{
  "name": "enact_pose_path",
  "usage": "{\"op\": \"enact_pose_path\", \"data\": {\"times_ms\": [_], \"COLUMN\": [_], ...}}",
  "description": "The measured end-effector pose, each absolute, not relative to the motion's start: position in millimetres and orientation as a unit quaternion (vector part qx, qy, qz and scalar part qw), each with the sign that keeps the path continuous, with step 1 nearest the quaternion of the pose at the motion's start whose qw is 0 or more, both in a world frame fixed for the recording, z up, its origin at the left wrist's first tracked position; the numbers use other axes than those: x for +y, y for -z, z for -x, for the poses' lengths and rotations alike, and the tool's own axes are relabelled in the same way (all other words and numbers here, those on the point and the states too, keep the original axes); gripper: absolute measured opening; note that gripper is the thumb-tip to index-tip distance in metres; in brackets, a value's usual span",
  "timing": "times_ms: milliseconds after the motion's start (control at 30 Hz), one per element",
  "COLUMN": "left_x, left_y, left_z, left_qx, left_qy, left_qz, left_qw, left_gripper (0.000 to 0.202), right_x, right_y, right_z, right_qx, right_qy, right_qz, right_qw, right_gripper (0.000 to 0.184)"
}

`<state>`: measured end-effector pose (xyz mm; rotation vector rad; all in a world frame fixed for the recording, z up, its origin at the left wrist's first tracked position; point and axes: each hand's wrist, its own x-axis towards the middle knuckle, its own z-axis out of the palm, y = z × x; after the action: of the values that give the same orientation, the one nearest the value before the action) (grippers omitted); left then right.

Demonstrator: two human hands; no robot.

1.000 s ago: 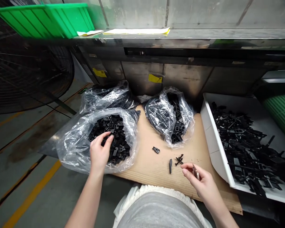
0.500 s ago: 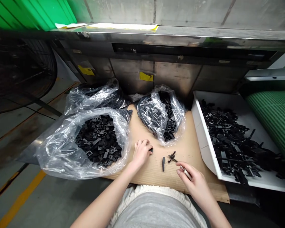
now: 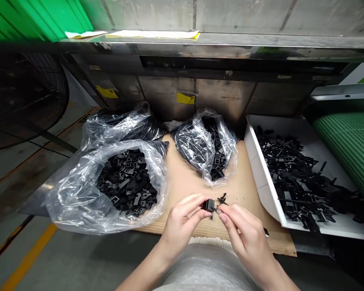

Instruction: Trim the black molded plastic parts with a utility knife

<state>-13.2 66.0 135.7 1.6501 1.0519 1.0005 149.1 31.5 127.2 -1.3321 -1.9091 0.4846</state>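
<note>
Nearest, the person's left hand [image 3: 182,230] and right hand [image 3: 247,240] meet low in the middle of the view, the left on the left and the right on the right. The left hand's grip is narrow, pinching a small black plastic part [image 3: 208,205] between thumb and fingers; the part's long axis looks roughly crosswise, with a thin pin pointing toward the person. The right hand's fingertips [image 3: 223,214] sit just right of that part, almost touching it, and whether they hold anything cannot be told. Just beyond, a black plastic sprue [image 3: 222,198] lies on a cardboard sheet [image 3: 242,173]. To the left sits an open clear plastic bag [image 3: 63,206] of black parts; to the right, a white tray [image 3: 259,178] heaped with black runners. Farther off, a tied plastic bag [image 3: 206,141] and another plastic bag [image 3: 118,125] rest against a steel cabinet [image 3: 224,97].
</note>
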Motion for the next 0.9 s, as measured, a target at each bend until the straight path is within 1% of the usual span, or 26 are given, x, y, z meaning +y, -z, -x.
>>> {"op": "enact_pose_path", "data": {"times_ms": [200, 400, 467, 600, 700, 767, 900], "left_x": [67, 61, 61, 64, 65, 64, 62], "left_y": [-138, -148, -150, -148, -148, -148, -148], "left_z": [12, 10, 10, 9, 7, 6, 4], "left_qx": [0.408, 0.374, 0.383, 0.390, 0.384, 0.382, 0.391], "left_qy": [-0.413, -0.413, -0.418, -0.420, -0.420, -0.418, -0.413], "left_qz": [-0.671, -0.664, -0.657, -0.666, -0.680, -0.685, -0.684], "left_qw": [0.461, 0.499, 0.497, 0.477, 0.462, 0.459, 0.458], "left_gripper": [0.015, 0.016, 0.018, 0.022, 0.023, 0.023, 0.020], "right_x": [33, 44, 44, 35, 30, 31, 38], "right_y": [-126, -115, -120, -137, -143, -143, -142], "right_z": [-148, -169, -175, -173, -167, -164, -159], "right_qx": [-0.741, -0.672, -0.666, -0.663, -0.647, -0.642, -0.668], "right_qy": [-0.181, -0.168, -0.210, -0.344, -0.381, -0.375, -0.327], "right_qz": [0.519, 0.601, 0.598, 0.545, 0.528, 0.533, 0.533], "right_qw": [0.385, 0.399, 0.394, 0.382, 0.398, 0.404, 0.405], "right_gripper": [0.016, 0.020, 0.018, 0.018, 0.020, 0.019, 0.021]}}
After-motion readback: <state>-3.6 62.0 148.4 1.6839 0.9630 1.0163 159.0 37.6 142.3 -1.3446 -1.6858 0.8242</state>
